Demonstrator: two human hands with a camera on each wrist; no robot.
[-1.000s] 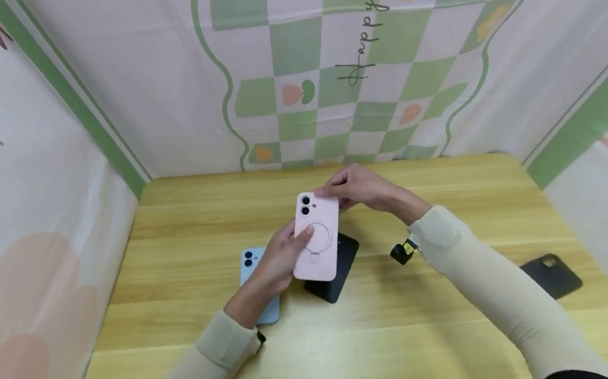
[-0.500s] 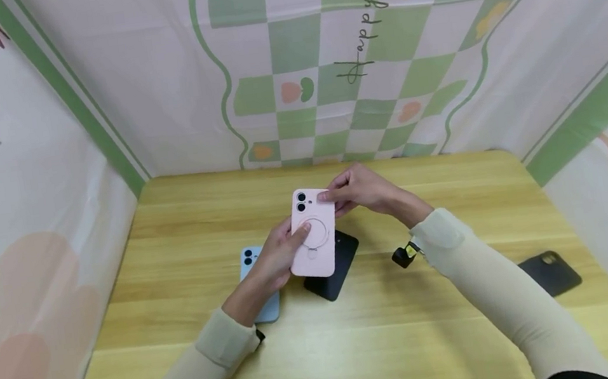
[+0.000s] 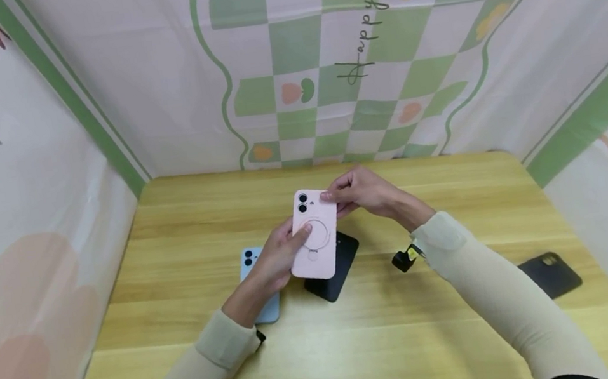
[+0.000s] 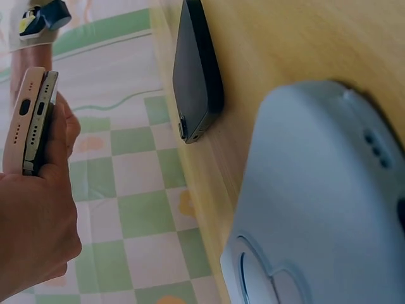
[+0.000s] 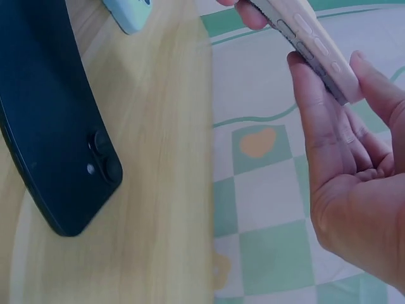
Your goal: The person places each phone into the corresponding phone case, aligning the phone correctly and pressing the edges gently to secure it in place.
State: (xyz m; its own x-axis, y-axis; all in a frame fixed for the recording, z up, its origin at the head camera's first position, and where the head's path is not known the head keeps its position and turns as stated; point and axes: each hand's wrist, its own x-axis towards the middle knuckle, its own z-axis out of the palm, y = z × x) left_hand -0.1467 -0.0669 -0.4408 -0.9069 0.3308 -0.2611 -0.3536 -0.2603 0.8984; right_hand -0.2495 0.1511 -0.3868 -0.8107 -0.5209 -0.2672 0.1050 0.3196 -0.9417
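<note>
A pink phone case (image 3: 314, 268) with two camera lenses and a ring on its back is held up over the table. My left hand (image 3: 275, 260) grips it from the left, thumb lying across the back. At its upper right corner, my right hand (image 3: 365, 193) pinches the case between thumb and fingers. In the left wrist view a phone (image 4: 40, 120) with a silver edge lies against the case, a thin gap showing between them at the bottom end. Its screen side is hidden. Beneath the hands lies a black phone (image 3: 338, 274) on the tabletop.
Partly covered by the left forearm, a light blue cased phone (image 3: 268, 312) lies on the wooden table (image 3: 327, 366). A black phone case (image 3: 552, 275) with a camera opening lies at the right, beside the right sleeve. Patterned cloth (image 3: 297, 49) hangs behind the table.
The pink case has shifted slightly up and left over the second. My right thumb has moved a little down from the top edge onto the upper right corner.
</note>
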